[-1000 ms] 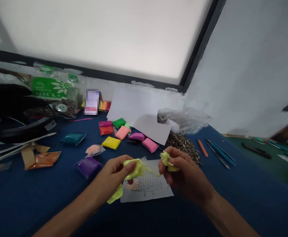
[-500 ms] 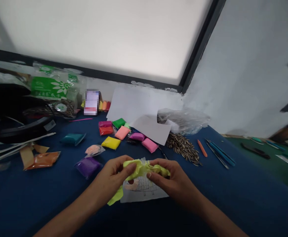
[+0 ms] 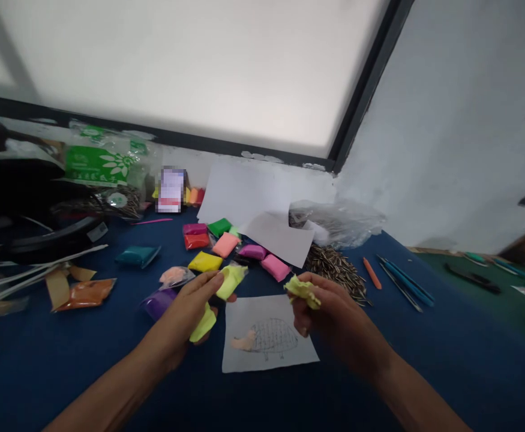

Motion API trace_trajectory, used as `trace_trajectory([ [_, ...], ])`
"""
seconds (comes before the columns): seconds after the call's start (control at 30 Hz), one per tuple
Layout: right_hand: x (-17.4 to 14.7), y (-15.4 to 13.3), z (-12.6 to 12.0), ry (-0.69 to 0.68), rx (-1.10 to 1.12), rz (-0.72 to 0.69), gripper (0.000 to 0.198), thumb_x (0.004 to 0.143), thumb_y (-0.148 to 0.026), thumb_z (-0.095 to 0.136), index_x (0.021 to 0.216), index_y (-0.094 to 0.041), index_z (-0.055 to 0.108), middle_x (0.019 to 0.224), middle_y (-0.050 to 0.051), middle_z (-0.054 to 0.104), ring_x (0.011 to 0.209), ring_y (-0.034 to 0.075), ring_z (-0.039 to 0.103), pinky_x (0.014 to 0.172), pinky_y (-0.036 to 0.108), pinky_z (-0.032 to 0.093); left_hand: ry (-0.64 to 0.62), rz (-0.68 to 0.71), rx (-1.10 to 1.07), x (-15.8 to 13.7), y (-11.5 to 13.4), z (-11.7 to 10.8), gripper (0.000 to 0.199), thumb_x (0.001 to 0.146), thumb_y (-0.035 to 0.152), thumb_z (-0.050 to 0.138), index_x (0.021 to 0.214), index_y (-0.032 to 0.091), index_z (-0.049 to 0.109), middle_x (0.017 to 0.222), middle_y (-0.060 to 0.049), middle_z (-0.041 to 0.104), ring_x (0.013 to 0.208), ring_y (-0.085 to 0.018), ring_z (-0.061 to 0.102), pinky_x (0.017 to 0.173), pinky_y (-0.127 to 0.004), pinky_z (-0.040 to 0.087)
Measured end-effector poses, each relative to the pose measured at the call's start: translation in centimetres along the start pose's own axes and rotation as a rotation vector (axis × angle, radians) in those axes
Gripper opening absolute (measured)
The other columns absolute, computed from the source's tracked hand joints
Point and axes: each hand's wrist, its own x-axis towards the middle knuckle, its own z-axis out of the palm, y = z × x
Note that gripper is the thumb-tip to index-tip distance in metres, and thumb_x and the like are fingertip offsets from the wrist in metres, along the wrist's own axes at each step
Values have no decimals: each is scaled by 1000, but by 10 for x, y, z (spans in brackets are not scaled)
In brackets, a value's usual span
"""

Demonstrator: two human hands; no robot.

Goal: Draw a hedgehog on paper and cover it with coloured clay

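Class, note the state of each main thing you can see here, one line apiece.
Left hand: gripping yellow-green clay
Right hand: pinching a crumpled piece
Drawing: lying flat, partly peach
Seeds: heaped loose
Phone: upright, screen lit
White sheets: overlapping
Yellow packet: lying flat

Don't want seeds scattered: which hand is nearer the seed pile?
Right: the right hand is just in front of the seed pile; the left hand is farther away, leftward.
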Motion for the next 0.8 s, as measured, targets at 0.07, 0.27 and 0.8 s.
trace_trajectory([
  [0.07,0,-5,1,3,-69,-9,20,87,-34,65,97,-18,69,85,1,62,70,13,56,69,27,49,29,-54,-59,-1,3,1,51,99,30,51,147,16,40,97,-9,73,38,-7,36,35,-20,25],
  [0.27,3,-4,3,-74,-303,-25,23,90,-34,66,106,-18,64,93,3,64,85,18,64,80,33,54,44,-125,-82,-3,5,-1,72,98,28,59,159,18,20,94,-10,77,37,-7,39,35,-19,26],
  [0.8,6,3,-3,119,-519,-118,30,86,-48,74,84,-18,70,66,-3,54,59,12,46,53,24,37,103,22,-25,5,0,-7,42,88,41,67,122,18,63,107,-11,76,113,-29,63,75,-30,46],
])
